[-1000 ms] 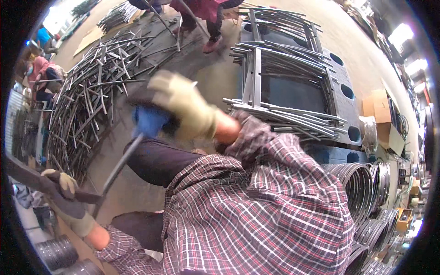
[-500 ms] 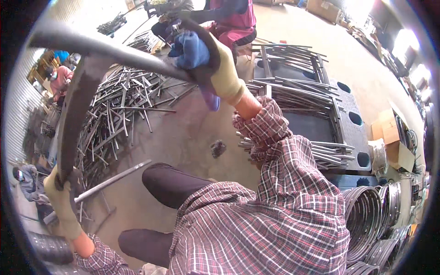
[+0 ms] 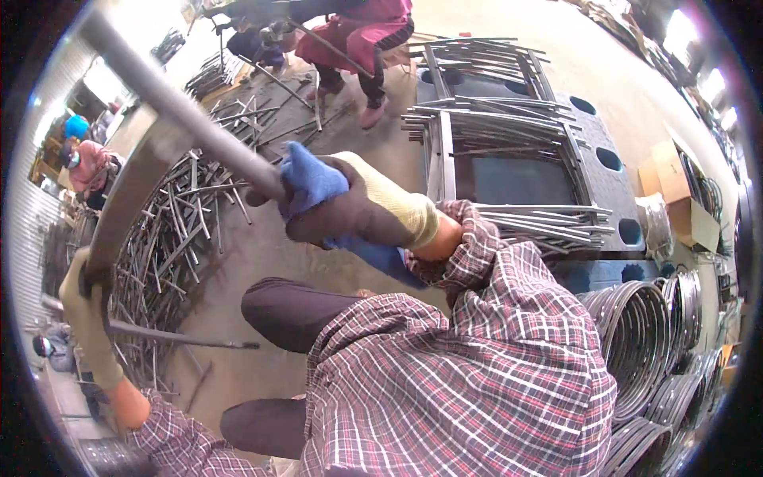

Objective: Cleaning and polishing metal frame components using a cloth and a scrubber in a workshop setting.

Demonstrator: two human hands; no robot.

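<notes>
A dark metal frame piece stands tilted in front of me, with a flat bar (image 3: 127, 207) meeting a grey round tube (image 3: 179, 111) at the upper left. My left hand (image 3: 94, 306), in a yellow glove with a dark palm, is closed around the lower part of the flat bar. My right hand (image 3: 362, 199), gloved the same way, grips a blue cloth (image 3: 314, 181) bunched around the near end of the tube. Part of the cloth hangs below the fist. A second tube (image 3: 183, 335) extends right from beside my left hand; its join is hidden.
A heap of loose metal bars (image 3: 179, 215) lies on the floor ahead. To the right, stacked rods (image 3: 532, 226) rest on a black pallet (image 3: 600, 191). Metal hoops (image 3: 632, 346) stand at the lower right, near an open carton (image 3: 683, 199). Other people (image 3: 91, 163) sit farther off.
My right hand and the cloth have come down and nearer to me, at the tube's near end. The tube tilts more steeply. My left hand has risen slightly, and the second tube has swung lower.
</notes>
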